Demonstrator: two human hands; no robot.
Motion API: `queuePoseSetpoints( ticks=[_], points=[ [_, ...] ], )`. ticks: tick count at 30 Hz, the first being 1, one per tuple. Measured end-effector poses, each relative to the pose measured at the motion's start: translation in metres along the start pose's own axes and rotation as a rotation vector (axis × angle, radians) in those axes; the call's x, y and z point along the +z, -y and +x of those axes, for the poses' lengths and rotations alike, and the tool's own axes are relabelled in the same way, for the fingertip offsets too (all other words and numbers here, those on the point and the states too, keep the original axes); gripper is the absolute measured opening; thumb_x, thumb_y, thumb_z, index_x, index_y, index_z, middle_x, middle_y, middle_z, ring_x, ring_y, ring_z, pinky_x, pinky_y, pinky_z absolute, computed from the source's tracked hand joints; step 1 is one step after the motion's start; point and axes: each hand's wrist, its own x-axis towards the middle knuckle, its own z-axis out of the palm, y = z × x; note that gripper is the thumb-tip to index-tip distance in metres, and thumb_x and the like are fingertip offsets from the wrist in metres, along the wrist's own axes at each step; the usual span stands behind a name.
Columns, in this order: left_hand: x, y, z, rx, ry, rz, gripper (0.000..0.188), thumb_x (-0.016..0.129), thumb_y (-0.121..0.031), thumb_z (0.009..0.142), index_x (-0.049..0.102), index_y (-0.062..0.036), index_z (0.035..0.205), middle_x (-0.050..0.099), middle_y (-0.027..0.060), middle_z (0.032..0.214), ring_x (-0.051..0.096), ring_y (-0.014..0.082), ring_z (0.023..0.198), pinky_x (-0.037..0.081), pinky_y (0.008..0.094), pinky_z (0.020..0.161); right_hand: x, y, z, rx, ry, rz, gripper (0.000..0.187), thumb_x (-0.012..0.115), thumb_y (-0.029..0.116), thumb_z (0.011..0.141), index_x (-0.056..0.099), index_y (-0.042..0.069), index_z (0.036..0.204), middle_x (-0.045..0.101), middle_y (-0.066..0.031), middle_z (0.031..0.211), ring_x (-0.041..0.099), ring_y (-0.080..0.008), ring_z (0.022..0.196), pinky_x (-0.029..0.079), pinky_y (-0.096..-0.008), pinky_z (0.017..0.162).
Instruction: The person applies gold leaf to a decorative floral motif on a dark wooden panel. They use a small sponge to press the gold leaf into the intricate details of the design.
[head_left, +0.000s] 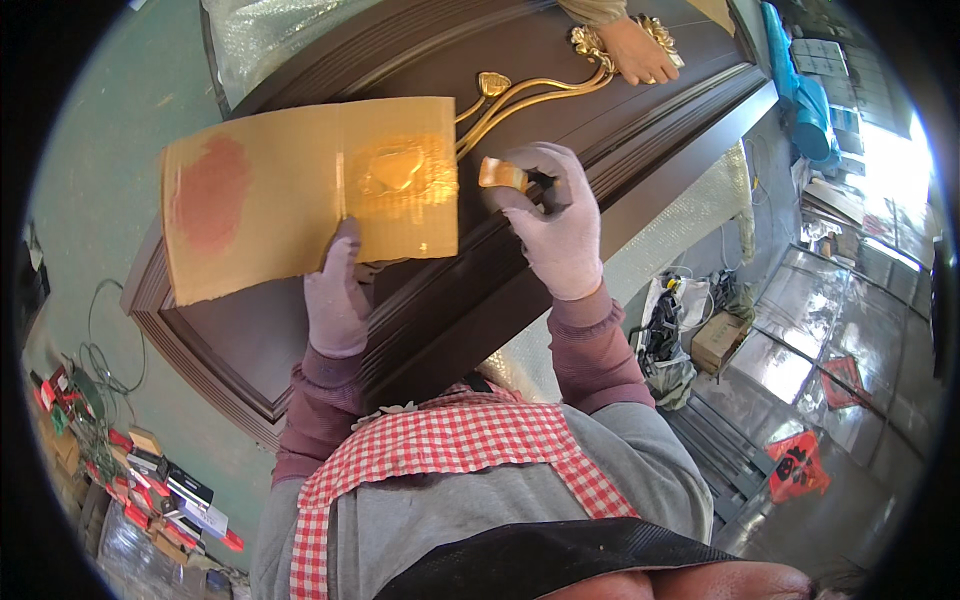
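My left hand (pixel 338 302) wears a pale glove and grips the lower edge of a cardboard sheet (pixel 285 170), its thumb on top. Wet-looking gold paint (pixel 393 172) covers the sheet's right part, and a dull red patch (pixel 210 195) marks its left. Just right of the sheet, my gloved right hand (pixel 562 230) pinches a small sponge-like block (pixel 502 174) with gold and whitish faces. Beneath both hands lies a dark brown moulded panel (pixel 235 345). Curved gold stems (pixel 535 92) run across it to a gold flower ornament (pixel 655 32), partly hidden.
Another person's bare hand (pixel 640 55) rests on the flower ornament at the far side. Bubble wrap (pixel 670 225) shows under the panel's right edge. Boxes and cables (pixel 165 490) crowd the floor at left; a cardboard box (pixel 718 342) and dark metal bars (pixel 715 445) lie at right.
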Motion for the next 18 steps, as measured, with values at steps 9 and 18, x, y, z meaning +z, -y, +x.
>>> queuePoseSetpoints(
  ticks=[9, 18],
  points=[
    [0.03, -0.012, 0.006, 0.102, 0.155, 0.288, 0.038, 0.067, 0.006, 0.093, 0.068, -0.0004, 0.131, 0.075, 0.0219, 0.11, 0.075, 0.0408, 0.099, 0.061, 0.0439, 0.088, -0.02, 0.007, 0.021, -0.135, 0.053, -0.274, 0.039, 0.089, 0.004, 0.077, 0.08, 0.008, 0.115, 0.074, -0.013, 0.116, 0.071, -0.0343, 0.111, 0.058, -0.04, 0.097],
    [0.051, -0.021, 0.011, 0.239, 0.087, 0.355, 0.029, 0.061, 0.008, 0.096, 0.07, 0.0005, 0.122, 0.072, 0.0209, 0.103, 0.071, 0.042, 0.091, 0.058, 0.0445, 0.09, -0.023, -0.008, 0.037, -0.299, 0.096, -0.436, 0.036, 0.089, 0.009, 0.076, 0.081, 0.011, 0.111, 0.075, -0.0121, 0.112, 0.071, -0.0362, 0.105, 0.058, -0.0456, 0.095]
  ],
)
